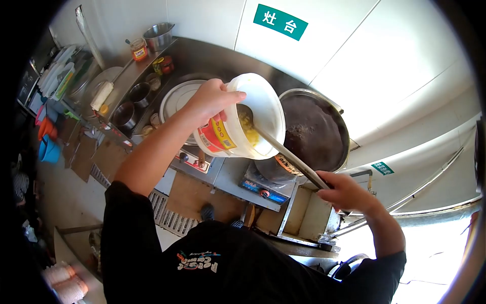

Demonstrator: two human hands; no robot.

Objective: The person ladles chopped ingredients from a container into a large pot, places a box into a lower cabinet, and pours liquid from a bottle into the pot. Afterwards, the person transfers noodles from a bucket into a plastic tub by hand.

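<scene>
My left hand is closed on the rim of a white plastic bucket, which has a red and yellow label. The bucket is tilted, its mouth turned toward the right. Inside it lies some yellow, wet-looking stuff. My right hand grips the handle of a metal ladle, whose bowl rests in the bucket by the yellow stuff. Just right of the bucket, a large metal pot full of dark brown liquid stands on a stove with a blue front panel.
A round metal lid lies left of the bucket. Small dark pots, jars and a steel pot stand along the left counter. A green sign is on the wall. Blue and orange containers hang at far left.
</scene>
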